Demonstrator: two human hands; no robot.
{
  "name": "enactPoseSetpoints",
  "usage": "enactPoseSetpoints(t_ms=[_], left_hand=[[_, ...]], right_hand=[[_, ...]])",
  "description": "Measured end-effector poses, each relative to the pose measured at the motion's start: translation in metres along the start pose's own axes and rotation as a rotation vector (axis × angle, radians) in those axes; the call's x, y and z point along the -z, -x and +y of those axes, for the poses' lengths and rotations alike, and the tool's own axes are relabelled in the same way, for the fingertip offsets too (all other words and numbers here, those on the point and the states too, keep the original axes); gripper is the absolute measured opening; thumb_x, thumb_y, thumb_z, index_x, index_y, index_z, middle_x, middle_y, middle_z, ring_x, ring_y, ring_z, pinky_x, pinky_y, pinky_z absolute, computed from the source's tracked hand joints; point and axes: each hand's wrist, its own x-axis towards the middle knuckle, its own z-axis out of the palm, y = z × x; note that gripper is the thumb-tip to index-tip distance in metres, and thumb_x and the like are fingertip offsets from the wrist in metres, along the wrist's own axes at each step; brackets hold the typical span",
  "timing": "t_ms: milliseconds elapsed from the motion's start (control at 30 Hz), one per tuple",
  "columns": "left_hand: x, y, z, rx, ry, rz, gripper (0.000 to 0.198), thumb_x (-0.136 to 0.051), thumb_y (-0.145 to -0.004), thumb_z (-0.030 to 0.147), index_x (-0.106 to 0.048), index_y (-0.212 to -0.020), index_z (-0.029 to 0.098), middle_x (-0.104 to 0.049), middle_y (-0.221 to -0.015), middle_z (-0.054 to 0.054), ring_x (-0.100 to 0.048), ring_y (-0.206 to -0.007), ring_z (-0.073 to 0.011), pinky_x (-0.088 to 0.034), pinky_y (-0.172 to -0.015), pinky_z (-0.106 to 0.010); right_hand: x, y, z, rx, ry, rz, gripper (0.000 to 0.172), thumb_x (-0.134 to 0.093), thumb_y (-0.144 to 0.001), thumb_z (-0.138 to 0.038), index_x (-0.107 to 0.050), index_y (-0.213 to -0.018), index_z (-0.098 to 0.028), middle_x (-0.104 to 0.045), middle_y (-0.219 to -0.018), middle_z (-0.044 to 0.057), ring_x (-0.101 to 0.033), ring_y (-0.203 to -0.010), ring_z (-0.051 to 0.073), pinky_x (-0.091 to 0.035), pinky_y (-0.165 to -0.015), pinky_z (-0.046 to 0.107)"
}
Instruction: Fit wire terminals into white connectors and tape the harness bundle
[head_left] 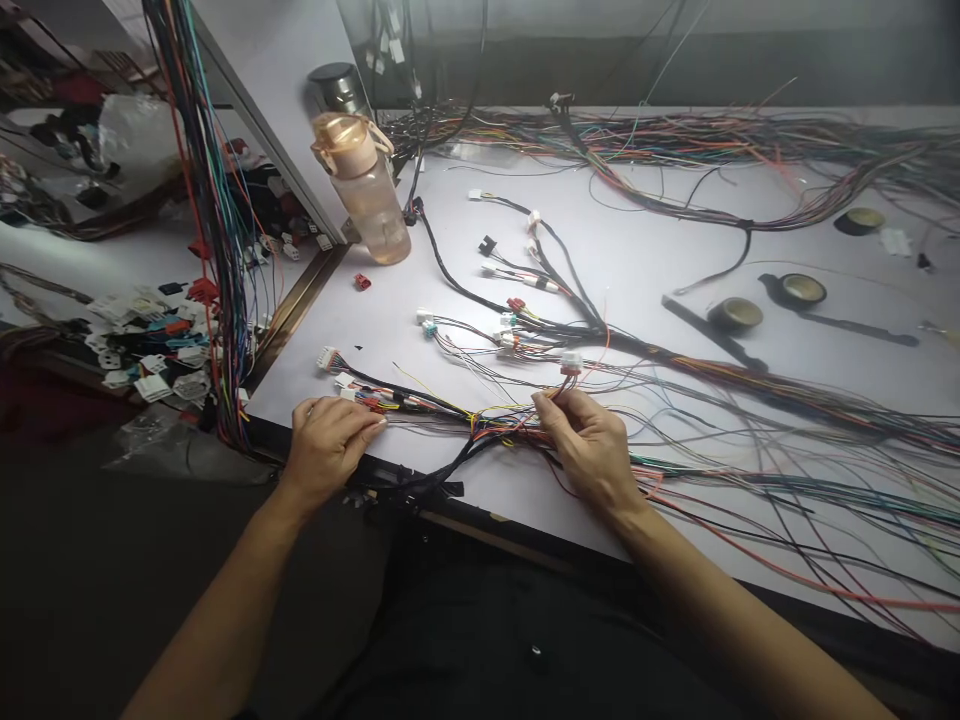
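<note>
While the multicoloured wire harness (480,425) lay spread flat along the near edge of the white worktop (645,260), the left hand (330,445) rested on one branch, probably to pin it. Its grip was curled low, and whether it clasped the wires could not be told. The right hand (589,440) had its grip pinched on thin red and orange leads (561,385) below a small white plastic connector (571,362), likely to single them out. A peach translucent bottle (367,190) stood well apart. No lettering was legible.
</note>
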Motion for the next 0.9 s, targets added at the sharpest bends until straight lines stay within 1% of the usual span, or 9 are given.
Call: enactPoseSetpoints(t_ms=[100, 200, 300, 400, 500, 600, 733, 833, 900], left_hand=[[0.002, -0.006, 0.019, 0.013, 0.02, 0.034, 0.017, -0.062, -0.083, 0.035, -0.068, -0.097, 0.027, -0.072, -0.094, -0.005, -0.062, -0.094, -0.0253, -0.034, -0.091, -0.043], [0.001, -0.018, 0.06, -0.007, 0.114, 0.109, 0.035, -0.063, -0.083, 0.035, -0.061, -0.117, 0.026, -0.069, -0.11, -0.008, -0.06, -0.105, -0.0268, -0.037, -0.093, -0.043], [-0.012, -0.033, 0.106, -0.098, 0.212, 0.056, 0.05, -0.062, -0.085, 0.038, -0.05, -0.131, 0.022, -0.064, -0.122, -0.011, -0.057, -0.113, -0.0276, -0.036, -0.099, -0.044], [-0.036, -0.042, 0.133, -0.166, 0.269, -0.03, 0.059, -0.059, -0.086, 0.044, -0.044, -0.137, 0.018, -0.06, -0.129, -0.015, -0.054, -0.119, -0.029, -0.037, -0.102, -0.045], [-0.059, -0.044, 0.134, -0.204, 0.295, -0.038, 0.042, -0.051, -0.092, 0.034, -0.051, -0.131, 0.017, -0.063, -0.126, -0.015, -0.056, -0.118, -0.0276, -0.04, -0.101, -0.046], [-0.068, -0.044, 0.123, -0.25, 0.332, -0.013, 0.032, -0.05, -0.093, 0.026, -0.057, -0.123, 0.02, -0.065, -0.123, -0.011, -0.058, -0.115, -0.0251, -0.042, -0.1, -0.043], [-0.061, -0.047, 0.122, -0.243, 0.41, 0.006, 0.033, -0.056, -0.089, 0.026, -0.058, -0.123, 0.023, -0.065, -0.122, -0.009, -0.057, -0.117, -0.0258, -0.042, -0.101, -0.044], [-0.053, -0.051, 0.134, -0.195, 0.508, -0.007, 0.036, -0.06, -0.086, 0.026, -0.058, -0.122, 0.023, -0.066, -0.12, -0.009, -0.057, -0.117, -0.0261, -0.044, -0.101, -0.043], [-0.051, -0.052, 0.142, -0.132, 0.563, 0.005, 0.031, -0.059, -0.086, 0.025, -0.062, -0.117, 0.022, -0.068, -0.113, -0.007, -0.061, -0.11, -0.0247, -0.048, -0.097, -0.04]], right_hand=[[-0.001, 0.0, 0.001, -0.016, -0.041, -0.007, 0.03, -0.058, -0.086, -0.046, -0.064, -0.076, -0.018, -0.057, -0.068, 0.0, -0.047, -0.061, 0.012, -0.038, -0.057, 0.025], [-0.003, -0.001, 0.002, -0.019, -0.06, -0.016, 0.03, -0.058, -0.087, -0.045, -0.065, -0.076, -0.018, -0.057, -0.067, 0.0, -0.048, -0.061, 0.012, -0.038, -0.056, 0.024], [-0.004, -0.002, 0.001, -0.001, -0.055, -0.012, 0.03, -0.058, -0.087, -0.045, -0.066, -0.077, -0.019, -0.057, -0.066, -0.001, -0.05, -0.062, 0.013, -0.04, -0.058, 0.025], [-0.003, -0.002, -0.001, 0.086, -0.03, 0.009, 0.026, -0.058, -0.088, -0.042, -0.067, -0.078, -0.02, -0.062, -0.07, 0.0, -0.056, -0.067, 0.014, -0.043, -0.065, 0.026], [-0.003, 0.001, -0.002, 0.265, 0.04, 0.031, 0.02, -0.057, -0.091, -0.034, -0.067, -0.079, -0.02, -0.067, -0.076, 0.001, -0.06, -0.072, 0.014, -0.043, -0.073, 0.028], [-0.005, 0.004, -0.002, 0.437, 0.16, 0.069, 0.016, -0.058, -0.091, -0.029, -0.067, -0.082, -0.02, -0.071, -0.078, 0.001, -0.064, -0.075, 0.014, -0.039, -0.076, 0.03], [-0.007, 0.003, -0.001, 0.572, 0.289, 0.112, 0.018, -0.055, -0.094, -0.031, -0.067, -0.086, -0.021, -0.072, -0.077, -0.001, -0.064, -0.071, 0.011, -0.034, -0.073, 0.031], [-0.008, 0.001, -0.001, 0.6, 0.355, 0.133, 0.02, -0.053, -0.095, -0.035, -0.069, -0.089, -0.022, -0.072, -0.077, -0.002, -0.062, -0.07, 0.01, -0.032, -0.072, 0.031], [-0.009, 0.0, -0.002, 0.598, 0.385, 0.134, 0.021, -0.053, -0.095, -0.038, -0.07, -0.093, -0.025, -0.072, -0.079, -0.002, -0.06, -0.073, 0.011, -0.032, -0.073, 0.032]])
